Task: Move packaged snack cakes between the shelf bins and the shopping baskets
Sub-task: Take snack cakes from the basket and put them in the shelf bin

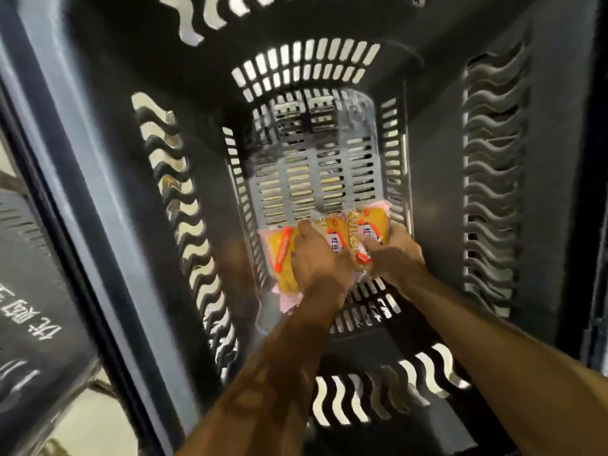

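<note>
I look straight down into a deep dark shopping basket point(434, 199) with slotted walls and a grey slotted floor. At the near end of the floor lie three yellow snack cake packets with orange and pink print. My left hand point(317, 258) grips the left packet point(283, 258) and the middle packet point(332, 235). My right hand point(391, 255) grips the right packet point(370, 225) by its near end. Both forearms reach down from the bottom of the view. The packets' lower parts are hidden under my hands.
The far half of the basket floor point(316, 166) shows only its bare slots. A second dark basket point(29, 291) with white lettering stands to the left, beyond the thick rim point(82, 192). Pale floor shows at the lower left.
</note>
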